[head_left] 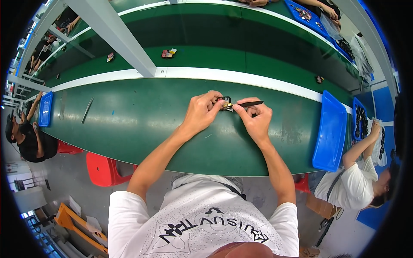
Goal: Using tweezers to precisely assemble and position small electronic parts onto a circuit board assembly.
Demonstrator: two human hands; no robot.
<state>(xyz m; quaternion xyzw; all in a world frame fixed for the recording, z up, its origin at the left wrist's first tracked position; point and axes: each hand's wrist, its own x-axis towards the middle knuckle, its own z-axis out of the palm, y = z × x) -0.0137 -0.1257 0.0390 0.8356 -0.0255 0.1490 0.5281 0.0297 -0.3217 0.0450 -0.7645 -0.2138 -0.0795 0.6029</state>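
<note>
Over the middle of the green table (146, 124), my left hand (201, 112) pinches a small black-framed part (224, 102) with a pale, metallic-looking inside. It may be an electronic assembly, but its details are too small to make out. My right hand (258, 122) is closed round black tweezers (251, 103), held almost level. Their tips point left and meet the part, or come very close to it. Both hands are near each other, and the fingers partly hide the part. Farther left, a thin silver tool (87, 109), perhaps tweezers, lies on the tabletop.
Blue trays stand at the right (330, 133) and far left (46, 109). Beyond a white rail (202, 73), a green belt carries small parts (168, 53). A grey post (114, 36) rises at upper left. Co-workers sit at both sides; a red stool (101, 170) is lower left.
</note>
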